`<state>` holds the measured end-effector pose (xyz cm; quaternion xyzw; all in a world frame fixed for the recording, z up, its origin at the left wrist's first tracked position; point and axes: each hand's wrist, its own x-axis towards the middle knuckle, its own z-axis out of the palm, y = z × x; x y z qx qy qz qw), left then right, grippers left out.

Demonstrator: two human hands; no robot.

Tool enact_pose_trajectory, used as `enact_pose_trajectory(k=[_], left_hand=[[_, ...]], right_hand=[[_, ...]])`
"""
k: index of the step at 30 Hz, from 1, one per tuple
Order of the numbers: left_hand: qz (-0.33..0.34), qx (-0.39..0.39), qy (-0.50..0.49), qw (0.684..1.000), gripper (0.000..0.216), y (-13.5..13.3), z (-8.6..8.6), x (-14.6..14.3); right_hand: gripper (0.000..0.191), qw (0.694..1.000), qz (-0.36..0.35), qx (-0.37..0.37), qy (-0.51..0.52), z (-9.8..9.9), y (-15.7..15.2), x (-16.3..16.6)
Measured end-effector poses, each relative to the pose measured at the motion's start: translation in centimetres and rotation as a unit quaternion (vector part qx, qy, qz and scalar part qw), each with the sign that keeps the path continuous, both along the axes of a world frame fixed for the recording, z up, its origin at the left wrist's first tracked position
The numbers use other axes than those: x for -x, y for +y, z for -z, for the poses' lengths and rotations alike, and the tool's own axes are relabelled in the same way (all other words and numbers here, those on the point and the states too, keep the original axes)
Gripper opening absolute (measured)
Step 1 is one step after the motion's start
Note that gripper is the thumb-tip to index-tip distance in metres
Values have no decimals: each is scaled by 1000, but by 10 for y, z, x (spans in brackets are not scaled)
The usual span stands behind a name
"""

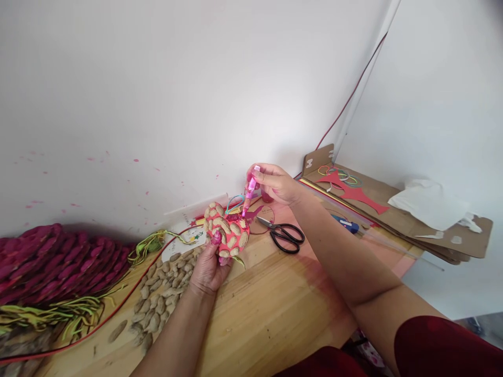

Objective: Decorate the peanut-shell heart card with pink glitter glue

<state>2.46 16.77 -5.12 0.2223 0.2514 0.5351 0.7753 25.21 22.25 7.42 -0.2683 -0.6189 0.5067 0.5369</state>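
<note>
In the middle of the frame, the left hand [206, 269] grips a pink heart [228, 230] from below. It looks mostly covered with peanut shells, with a few bare gaps. The right hand [277, 183] pinches a pink tube [249, 193], tip at the heart's upper edge. Loose shells [161, 293] wait at lower left.

Black scissors [283, 235], cardboard sheets [416, 226]

Left hand: at lower centre of the frame we see our left hand [207, 269] gripping a pink heart [227, 230] covered with peanut shells.
Right hand: at centre, our right hand [277, 183] pinches a pink glitter tube [249, 195], tip down on the heart.
Right of heart: black scissors [283, 233] on the wooden table [267, 309].
Lower left: loose peanut shells [157, 298].
</note>
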Motion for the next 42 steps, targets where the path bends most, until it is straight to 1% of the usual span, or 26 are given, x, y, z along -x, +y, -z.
enact_pose_trajectory(k=[5, 10, 13, 16, 21, 24, 28, 33, 37, 42], left_hand=[[-7, 14, 11, 1000, 51, 0, 1, 0], [-3, 5, 12, 1000, 45, 0, -2, -1], [-3, -6, 11, 1000, 44, -1, -3, -2], [-6, -10, 16, 1000, 46, -1, -2, -2], [-7, -14, 18, 1000, 54, 0, 0, -2], [-2, -15, 15, 1000, 52, 0, 0, -2], [0, -19, 14, 1000, 48, 0, 0, -1], [5, -7, 12, 1000, 45, 0, 0, 0], [-5, 2, 16, 1000, 47, -1, -2, -1], [-1, -9, 14, 1000, 53, 0, -1, -1]], right_hand=[[50, 1000, 25, -16, 5, 1, 2, 0], [50, 1000, 3, -13, -6, -1, 0, 0], [52, 1000, 15, -18, -10, -1, -1, 1], [53, 999, 27, -23, -2, -2, -1, 2], [52, 1000, 2, -16, -9, -3, -3, 2], [52, 999, 6, -26, -21, -3, -3, 1], [51, 999, 21, -35, -10, -3, -2, 0], [51, 1000, 0, -18, -17, -4, -4, 1], [53, 1000, 8, -19, -15, -4, -4, 2], [52, 1000, 15, -25, -8, -4, -3, 1]])
